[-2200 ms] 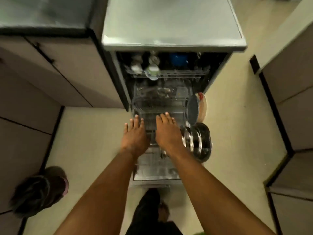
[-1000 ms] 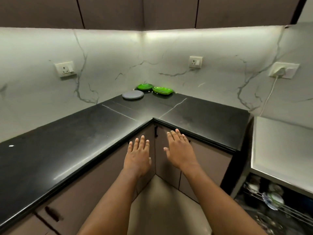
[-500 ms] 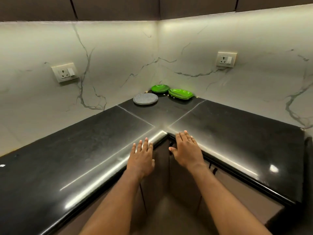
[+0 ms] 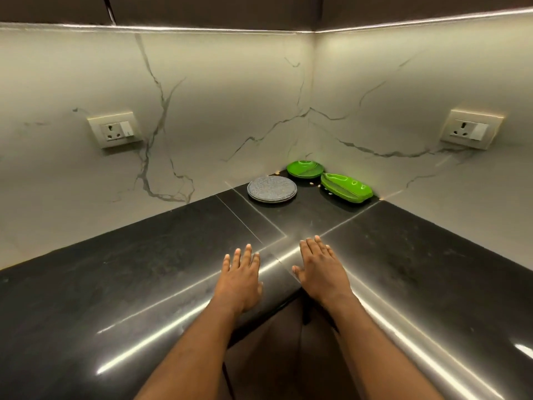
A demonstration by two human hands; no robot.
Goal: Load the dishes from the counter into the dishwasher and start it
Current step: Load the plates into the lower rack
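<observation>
Stretching forward in the head view, two bare forearms are reaching over the inner corner of the glossy black worktop (image 4: 144,269), which is running in an L along two walls. The left hand (image 4: 240,280) is lying flat, palm down, over the near edge just left of the corner, fingers straight and slightly spread, gripping nothing. The right hand (image 4: 321,272) is lying the same way just right of the corner, fingers straight and close together, also holding nothing. A narrow gap is showing between the hands. Whether the palms are touching the stone or hovering just above it, I cannot tell.

The dishes are sitting well beyond the hands, in the far corner. A grey plate (image 4: 272,188) is lying flat, nearest and furthest left, seemingly on a second one like it. Behind it to the right, a round green plate (image 4: 305,168) is resting close to where the walls are meeting. Just beside that, an oblong green dish (image 4: 346,187) is lying slantwise near the right-hand wall.

The pale veined wall (image 4: 216,96) is carrying a left socket (image 4: 115,132) and a right socket (image 4: 470,131). Dark cabinets (image 4: 202,7) are hanging above, and a brown cabinet front (image 4: 274,342) is showing below the worktop, between the forearms.
</observation>
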